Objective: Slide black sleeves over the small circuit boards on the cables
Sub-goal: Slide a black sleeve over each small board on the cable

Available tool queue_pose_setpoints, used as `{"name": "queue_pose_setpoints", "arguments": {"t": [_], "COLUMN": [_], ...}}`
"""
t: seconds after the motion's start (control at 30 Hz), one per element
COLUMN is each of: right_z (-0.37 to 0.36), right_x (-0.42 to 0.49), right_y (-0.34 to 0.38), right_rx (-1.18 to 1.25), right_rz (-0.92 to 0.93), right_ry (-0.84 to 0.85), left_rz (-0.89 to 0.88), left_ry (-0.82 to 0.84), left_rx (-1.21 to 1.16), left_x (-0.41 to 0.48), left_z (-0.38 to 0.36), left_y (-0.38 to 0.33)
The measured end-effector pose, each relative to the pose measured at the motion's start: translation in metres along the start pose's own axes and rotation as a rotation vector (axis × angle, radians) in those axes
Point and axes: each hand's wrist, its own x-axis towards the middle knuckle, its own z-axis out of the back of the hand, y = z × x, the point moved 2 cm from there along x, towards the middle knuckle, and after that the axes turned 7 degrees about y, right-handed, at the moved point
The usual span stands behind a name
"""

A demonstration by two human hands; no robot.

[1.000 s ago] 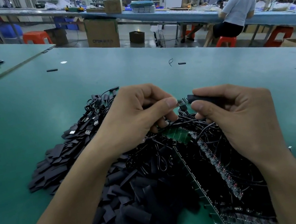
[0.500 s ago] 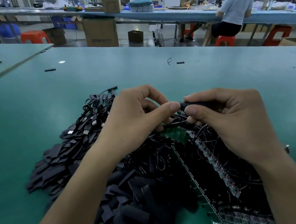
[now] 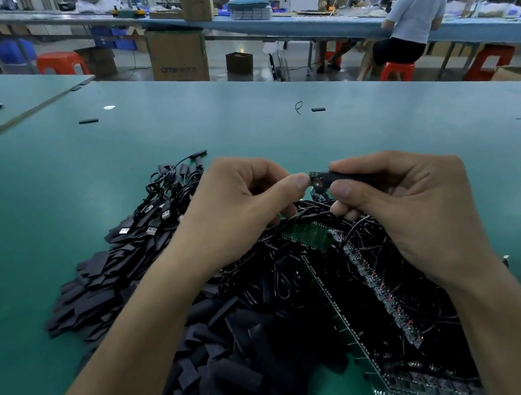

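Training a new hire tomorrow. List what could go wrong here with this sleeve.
The small board pokes out of the sleeve in the right hand; the sleeve could catch on its parts. The left hand pinches only the board's tip and may slip. The cable drops into the tangled pile; a tug might strain it.

The far half of the green matte desk (image 3: 243,139) lay open, broken only by one short black sleeve (image 3: 88,121) at far left and a second stray sleeve (image 3: 318,109) just beside a thin wire loop (image 3: 298,107). Nearer, a heap of flat black sleeves (image 3: 103,288), a tangle of black USB cables (image 3: 167,194) and long strips of circuit boards (image 3: 383,283) covered the middle, touching one another. Bare desk flanked them on both sides.
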Motion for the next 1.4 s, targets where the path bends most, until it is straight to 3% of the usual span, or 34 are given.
{"name": "queue_pose_setpoints", "arguments": {"t": [0.7, 1.0, 1.4], "right_z": [-0.001, -0.002, -0.015], "right_x": [-0.001, -0.001, -0.001], "right_y": [-0.005, -0.003, -0.002], "right_rx": [-0.016, -0.053, 0.052], "right_rz": [-0.034, 0.022, 0.076], "right_ry": [0.093, -0.195, -0.187], "left_rz": [-0.139, -0.104, -0.149], "left_ry": [0.088, 0.032, -0.033], "left_rx": [0.269, 0.167, 0.056], "left_x": [-0.003, -0.001, -0.002], "left_z": [-0.004, -0.011, -0.013], "left_y": [-0.001, 0.0, -0.002]}}
